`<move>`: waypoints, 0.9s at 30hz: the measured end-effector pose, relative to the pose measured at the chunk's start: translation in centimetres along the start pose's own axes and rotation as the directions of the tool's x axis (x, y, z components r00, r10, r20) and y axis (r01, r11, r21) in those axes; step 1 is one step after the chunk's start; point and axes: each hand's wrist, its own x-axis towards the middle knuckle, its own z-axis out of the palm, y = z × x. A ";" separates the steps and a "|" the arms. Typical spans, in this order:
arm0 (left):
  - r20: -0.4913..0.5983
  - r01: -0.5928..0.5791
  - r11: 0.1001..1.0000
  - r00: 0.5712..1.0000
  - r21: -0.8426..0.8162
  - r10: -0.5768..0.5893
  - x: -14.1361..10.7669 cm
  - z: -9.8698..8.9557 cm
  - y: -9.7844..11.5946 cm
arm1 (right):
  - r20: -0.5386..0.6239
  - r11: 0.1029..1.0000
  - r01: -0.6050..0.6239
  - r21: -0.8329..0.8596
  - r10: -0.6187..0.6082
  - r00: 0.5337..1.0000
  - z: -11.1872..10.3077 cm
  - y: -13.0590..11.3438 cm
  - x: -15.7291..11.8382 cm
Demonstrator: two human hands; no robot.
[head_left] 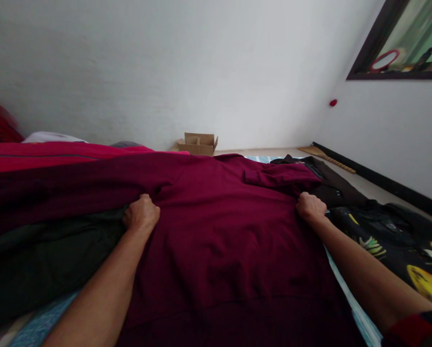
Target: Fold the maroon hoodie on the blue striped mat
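A maroon sweatshirt (230,217) lies spread out in front of me, its hem toward me. One sleeve stretches far to the left; the other is folded inward across the upper right of the body. My left hand (142,213) is closed on the sweatshirt's left edge, just below where that sleeve joins. On the opposite edge, under the folded sleeve, my right hand (311,206) grips the fabric in a fist. The fingertips of both hands are hidden. Loose wrinkles run across the cloth between them.
Dark green cloth (57,255) lies under the left sleeve, with a red garment (57,153) beyond it. To the right are a dark brown garment (340,185) and a black patterned one (389,241). An open cardboard box (197,144) sits by the wall; a broom (331,158) lies in the corner.
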 end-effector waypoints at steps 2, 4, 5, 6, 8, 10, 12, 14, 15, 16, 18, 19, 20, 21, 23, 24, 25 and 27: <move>-0.004 0.021 0.997 1.000 0.073 -0.020 -0.3 -0.2 0.2 | 0.005 1.000 -0.010 0.021 0.010 1.000 0.1 0.2 -0.5; 0.017 -0.012 0.992 1.000 0.126 0.010 -0.6 -0.4 0.0 | 0.023 0.999 -0.017 0.047 0.016 1.000 0.1 0.6 -1.3; 0.028 -0.043 0.990 0.999 0.136 0.040 -0.8 -0.5 -0.3 | 0.038 0.998 -0.018 0.061 0.015 0.999 0.0 1.0 -1.8; 0.035 -0.074 0.987 0.997 0.143 0.070 -1.0 -0.6 -0.6 | 0.056 0.997 -0.016 0.075 0.012 0.998 0.0 1.4 -2.4; 0.035 -0.143 0.979 0.990 0.148 0.139 -1.6 -0.9 -1.3 | 0.091 0.995 -0.003 0.100 -0.007 0.996 0.0 2.3 -3.8; 0.030 -0.190 0.969 0.982 0.156 0.188 -2.4 -1.2 -1.9 | 0.120 0.993 0.018 0.117 -0.032 0.992 0.1 3.3 -5.3; 0.045 -0.199 0.967 0.980 0.160 0.194 -3.4 -1.7 -2.4 | 0.136 0.992 0.033 0.122 -0.050 0.989 0.2 4.1 -6.8; 0.068 -0.168 0.972 0.985 0.165 0.159 -4.3 -2.1 -2.6 | 0.138 0.992 0.037 0.119 -0.053 0.989 0.3 4.9 -8.1; 0.073 -0.147 0.975 0.988 0.167 0.136 -4.6 -2.2 -2.6 | 0.135 0.992 0.036 0.117 -0.052 0.990 0.3 5.3 -8.5; 0.073 -0.129 0.977 0.990 0.170 0.118 -4.9 -2.3 -2.6 | 0.131 0.993 0.035 0.114 -0.050 0.990 0.2 5.6 -8.8; 0.063 -0.107 0.979 0.993 0.175 0.098 -5.2 -2.4 -2.7 | 0.124 0.994 0.039 0.107 -0.052 0.991 0.1 6.1 -9.2; 0.059 -0.104 0.979 0.994 0.176 0.095 -5.2 -2.3 -2.7 | 0.120 0.994 0.044 0.101 -0.057 0.991 0.0 6.2 -9.3; 0.058 -0.107 0.978 0.993 0.178 0.098 -5.3 -2.3 -2.7 | 0.116 0.994 0.051 0.095 -0.062 0.991 -0.1 6.3 -9.4; 0.060 -0.116 0.977 0.992 0.178 0.107 -5.4 -2.2 -2.8 | 0.110 0.995 0.059 0.086 -0.068 0.992 -0.3 6.4 -9.6; 0.069 -0.144 0.973 0.989 0.178 0.134 -5.8 -2.2 -3.0 | 0.091 0.995 0.077 0.063 -0.082 0.992 -0.8 6.3 -10.4; 0.077 -0.158 0.971 0.986 0.177 0.147 -6.1 -2.2 -3.1 | 0.079 0.995 0.085 0.052 -0.089 0.993 -1.1 6.2 -11.2; 0.084 -0.169 0.970 0.984 0.177 0.157 -6.4 -2.3 -3.3 | 0.060 0.994 0.103 0.038 -0.105 0.993 -1.4 6.2 -12.1; 0.101 -0.183 0.967 0.981 0.176 0.168 -7.1 -2.5 -3.7 | 0.002 0.979 0.204 0.004 -0.204 0.979 -2.1 6.2 -14.7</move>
